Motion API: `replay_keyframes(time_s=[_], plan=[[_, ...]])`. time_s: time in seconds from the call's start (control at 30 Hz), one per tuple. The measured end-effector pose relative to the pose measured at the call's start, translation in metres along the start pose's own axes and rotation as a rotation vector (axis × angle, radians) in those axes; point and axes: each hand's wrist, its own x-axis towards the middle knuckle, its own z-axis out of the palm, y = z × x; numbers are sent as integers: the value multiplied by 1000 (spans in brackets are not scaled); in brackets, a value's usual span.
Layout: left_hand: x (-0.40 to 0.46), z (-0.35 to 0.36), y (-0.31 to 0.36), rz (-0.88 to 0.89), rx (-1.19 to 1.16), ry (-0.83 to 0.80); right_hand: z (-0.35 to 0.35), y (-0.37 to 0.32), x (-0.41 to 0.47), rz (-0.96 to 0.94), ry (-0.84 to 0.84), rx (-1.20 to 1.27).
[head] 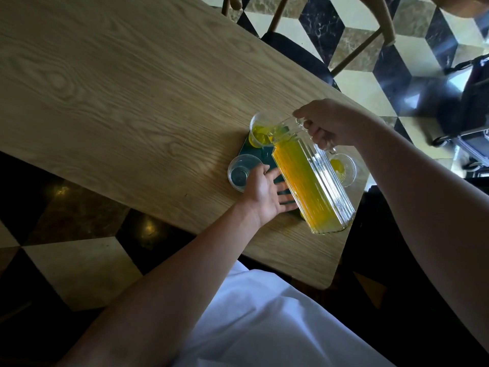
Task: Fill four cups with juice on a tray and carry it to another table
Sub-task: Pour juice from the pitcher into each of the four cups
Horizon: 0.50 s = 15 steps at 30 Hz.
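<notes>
My right hand grips the handle of a ribbed glass pitcher of orange-yellow juice, tilted with its spout over a clear plastic cup that holds some juice. My left hand lies flat, fingers spread, on the dark green tray beside an empty clear cup. Another cup with juice in it shows past the pitcher on the right. The pitcher hides much of the tray, and I cannot make out a fourth cup.
The tray sits near the right end of a light wooden table, close to its near edge. Wooden chairs stand beyond the table on a black, white and brown tiled floor. A dark wheeled cart is at far right.
</notes>
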Motion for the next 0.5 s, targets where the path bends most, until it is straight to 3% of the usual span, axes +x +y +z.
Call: replay_keyframes(time_s=[0.5], plan=[[3, 1, -1, 2, -2, -10, -1, -3, 3, 21, -9, -10]])
